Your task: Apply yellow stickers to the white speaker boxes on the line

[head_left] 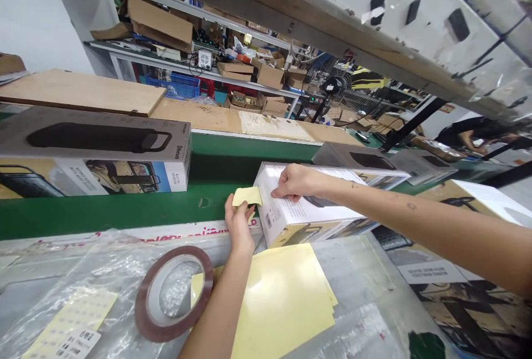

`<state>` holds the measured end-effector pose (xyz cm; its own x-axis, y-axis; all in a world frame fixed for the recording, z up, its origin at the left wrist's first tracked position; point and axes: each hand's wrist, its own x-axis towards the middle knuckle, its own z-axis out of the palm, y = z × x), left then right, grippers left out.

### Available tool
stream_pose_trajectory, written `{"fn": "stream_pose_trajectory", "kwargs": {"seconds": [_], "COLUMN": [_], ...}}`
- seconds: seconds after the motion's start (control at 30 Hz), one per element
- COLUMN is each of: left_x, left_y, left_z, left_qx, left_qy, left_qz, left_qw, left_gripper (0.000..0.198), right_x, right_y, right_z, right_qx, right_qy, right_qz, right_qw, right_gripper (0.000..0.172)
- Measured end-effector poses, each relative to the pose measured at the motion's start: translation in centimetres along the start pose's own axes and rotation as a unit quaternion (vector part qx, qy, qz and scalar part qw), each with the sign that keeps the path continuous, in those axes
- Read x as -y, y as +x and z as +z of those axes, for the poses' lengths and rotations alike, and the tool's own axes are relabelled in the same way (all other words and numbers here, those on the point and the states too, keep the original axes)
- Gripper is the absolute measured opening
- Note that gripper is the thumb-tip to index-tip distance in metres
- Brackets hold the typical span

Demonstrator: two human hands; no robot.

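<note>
My left hand point(240, 225) pinches a small piece of yellow paper point(246, 196) close to the end of a printed carton point(272, 212). The paper's right edge is at or against that end face; I cannot tell whether it touches. My right hand point(296, 181) is closed, fingers curled, at the top edge of the same carton. Whatever its fingertips may hold is hidden. The carton lies on a green conveyor belt point(208, 154). Glossy yellow sheets point(286, 292) lie below my left hand, and a roll of brown tape point(143, 298) rests left of my forearm.
Another printed carton point(95, 137) stands on the belt at left; more cartons point(353, 157) are farther right. A large carton point(453, 270) is at my right. A sticker sheet point(70, 314) lies on clear plastic. An overhead shelf point(311, 37) crosses above. Another person point(474, 132) works far right.
</note>
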<state>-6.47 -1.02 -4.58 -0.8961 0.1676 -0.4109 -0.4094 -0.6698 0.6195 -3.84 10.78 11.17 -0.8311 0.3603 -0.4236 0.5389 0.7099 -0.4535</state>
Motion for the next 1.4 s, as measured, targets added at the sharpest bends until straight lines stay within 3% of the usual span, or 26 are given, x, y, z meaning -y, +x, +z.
{"fn": "stream_pose_trajectory", "kwargs": {"seconds": [0.07,0.2,0.3,0.47,0.53,0.67,0.8,0.9,0.97,1.03,1.1,1.2,1.27,1.33,1.4], "left_x": [-0.1,-0.3,-0.4,-0.6,-0.7,-0.9,-0.9,-0.8,-1.0,-1.3,-1.7,-2.0,-1.8,-1.2,-0.6], "left_y": [0.0,0.0,0.0,-0.1,-0.2,-0.4,-0.1,-0.2,-0.4,-0.6,-0.9,-1.6,-2.3,-3.0,-3.5], "left_z": [-0.1,-0.2,-0.1,0.0,0.1,0.3,0.3,0.5,0.7,1.0,1.4,2.1,2.6,3.1,3.4], "left_qx": [0.000,0.003,0.005,0.000,0.000,0.003,0.004,0.011,0.023,0.032,0.035,0.035,0.043,0.054,0.063], "left_qy": [0.002,0.002,0.001,0.002,-0.002,-0.008,0.000,0.011,0.021,0.029,0.034,0.041,0.046,0.056,0.067], "left_qz": [-0.001,-0.009,-0.011,-0.010,-0.006,0.010,0.020,0.019,0.021,0.031,0.046,0.065,0.075,0.085,0.098], "left_qw": [1.000,1.000,1.000,1.000,1.000,1.000,1.000,1.000,0.999,0.999,0.998,0.996,0.995,0.993,0.991], "left_gripper": [0.041,0.040,0.040,0.039,0.034,0.024,0.022,0.021,0.022,0.024,0.026,0.030,0.037,0.049,0.062], "right_x": [0.0,-0.6,-2.3,-4.9,-4.7,-3.4,-3.1,-3.2,-3.9,-5.8,-9.4,-16.6,-21.0,-24.0,-25.2], "right_y": [-0.3,-1.4,-2.0,-2.4,-2.2,-1.4,-0.9,-1.5,-2.1,-2.9,-3.8,-5.0,-5.2,-5.0,-4.5], "right_z": [-0.3,-0.7,0.2,3.6,4.3,4.0,3.8,4.2,4.1,3.1,1.8,0.6,0.6,1.1,1.5], "right_qx": [-0.008,-0.064,-0.104,-0.283,-0.286,-0.288,-0.286,-0.301,-0.296,-0.301,-0.356,-0.543,-0.609,-0.612,-0.591], "right_qy": [-0.023,-0.155,-0.223,-0.203,-0.183,-0.223,-0.206,-0.183,-0.143,-0.078,-0.022,0.058,0.121,0.163,0.181], "right_qz": [0.004,-0.027,-0.042,-0.052,-0.040,-0.043,-0.049,-0.052,-0.099,-0.159,-0.165,-0.005,0.094,0.128,0.114], "right_qw": [1.000,0.985,0.968,0.936,0.940,0.931,0.935,0.934,0.939,0.937,0.920,0.838,0.779,0.763,0.778], "right_gripper": [0.019,0.056,0.068,0.048,0.045,0.064,0.052,0.062,0.060,0.042,0.029,0.042,0.053,0.057,0.053]}}
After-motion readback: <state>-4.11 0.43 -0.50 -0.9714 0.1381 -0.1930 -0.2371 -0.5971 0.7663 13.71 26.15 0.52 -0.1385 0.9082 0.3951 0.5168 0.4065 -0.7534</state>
